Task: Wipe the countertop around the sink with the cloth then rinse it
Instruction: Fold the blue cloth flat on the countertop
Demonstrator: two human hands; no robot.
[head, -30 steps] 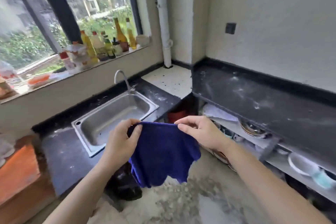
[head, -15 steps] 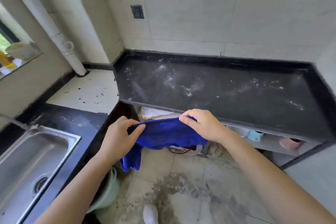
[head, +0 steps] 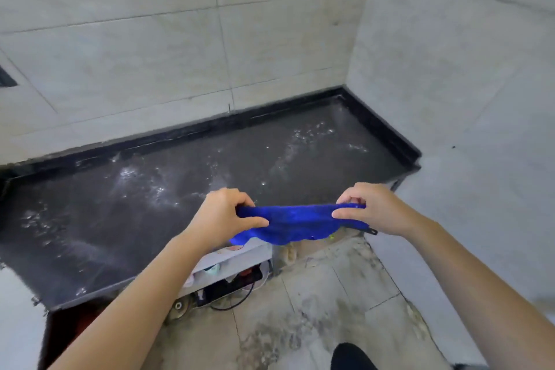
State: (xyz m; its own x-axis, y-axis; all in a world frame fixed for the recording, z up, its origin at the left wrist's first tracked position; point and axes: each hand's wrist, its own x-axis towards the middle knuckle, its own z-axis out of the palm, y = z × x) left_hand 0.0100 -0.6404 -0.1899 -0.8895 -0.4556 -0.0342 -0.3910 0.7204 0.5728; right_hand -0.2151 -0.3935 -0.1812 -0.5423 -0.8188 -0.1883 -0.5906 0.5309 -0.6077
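Black countertop (head: 144, 219) runs L to R under pale tiled wall (head: 135, 45), white smears & specks across its top. Open shelf (head: 237, 261) sits below its front edge, stained tile floor (head: 315, 312) beneath. L hand (head: 223, 216) pinches one end of the blue cloth (head: 297, 224), thumb & curled fingers closed on it. Cloth is stretched betw. both hands over the counter's front edge, middle sagging. R hand (head: 377, 210) pinches the other end likewise. At far R, side wall (head: 450, 93) closes the corner. Count: 2 hands, 1 cloth, 1 countertop.
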